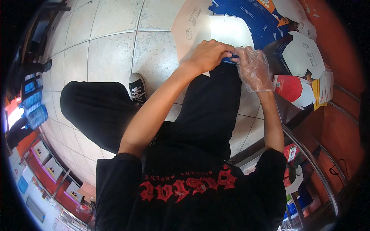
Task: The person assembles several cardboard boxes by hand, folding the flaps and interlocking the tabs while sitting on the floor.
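A cardboard carton (231, 31), white inside and blue outside, rests over my right thigh with its near edge folded. My bare left hand (211, 54) pinches that blue edge between thumb and fingers. Just right of it, my right hand (253, 68), in a clear plastic glove, grips the same edge, its fingers closed and close to the left ones. The underside of the carton is hidden. Beyond my left hand lies a pale flat cardboard piece (187, 32) with faint print.
Blue cardboard blanks (256, 19) spread at the far right. A white carton blank (303, 56), a red carton (287, 86) and a yellow one (319, 90) lie on a dark surface along the red wall (339, 61). Metal rails (314, 158) curve at my right. Blue water jugs (36, 115) stand far left.
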A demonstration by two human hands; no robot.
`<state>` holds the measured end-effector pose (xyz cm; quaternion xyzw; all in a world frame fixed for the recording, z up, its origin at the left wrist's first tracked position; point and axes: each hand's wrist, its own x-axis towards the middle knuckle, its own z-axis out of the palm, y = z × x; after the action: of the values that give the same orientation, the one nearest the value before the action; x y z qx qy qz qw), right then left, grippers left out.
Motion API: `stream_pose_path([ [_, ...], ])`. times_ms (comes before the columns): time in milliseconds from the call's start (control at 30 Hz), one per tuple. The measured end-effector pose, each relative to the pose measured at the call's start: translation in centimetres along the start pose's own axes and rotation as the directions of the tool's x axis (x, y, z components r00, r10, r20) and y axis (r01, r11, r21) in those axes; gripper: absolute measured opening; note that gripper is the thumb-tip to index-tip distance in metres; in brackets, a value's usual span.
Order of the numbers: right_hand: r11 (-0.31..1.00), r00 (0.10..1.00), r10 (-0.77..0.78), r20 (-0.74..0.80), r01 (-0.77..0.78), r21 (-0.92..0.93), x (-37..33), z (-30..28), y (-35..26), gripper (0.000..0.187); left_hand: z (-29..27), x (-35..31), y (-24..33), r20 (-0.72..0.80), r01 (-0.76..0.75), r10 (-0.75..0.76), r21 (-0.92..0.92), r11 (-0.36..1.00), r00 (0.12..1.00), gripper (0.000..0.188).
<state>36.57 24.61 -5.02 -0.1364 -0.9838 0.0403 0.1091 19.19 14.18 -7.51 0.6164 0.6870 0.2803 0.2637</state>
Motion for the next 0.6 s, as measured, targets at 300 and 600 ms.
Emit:
stream_pose_path([
  [300,0.94,0.992,0.072,0.105,-0.103,0.325,-0.7,0.6,0.3,0.026,-6.5,-4.4,7.8,-0.043,0.057,-0.057,0.009,0.998,0.997,0.042],
  [600,0.953,0.928,0.15,0.34,-0.228,0.202,1.1,-1.1,-0.3,0.026,-6.4,-11.6,5.5,0.007,-0.101,0.13,0.676,0.73,0.991,0.045],
])
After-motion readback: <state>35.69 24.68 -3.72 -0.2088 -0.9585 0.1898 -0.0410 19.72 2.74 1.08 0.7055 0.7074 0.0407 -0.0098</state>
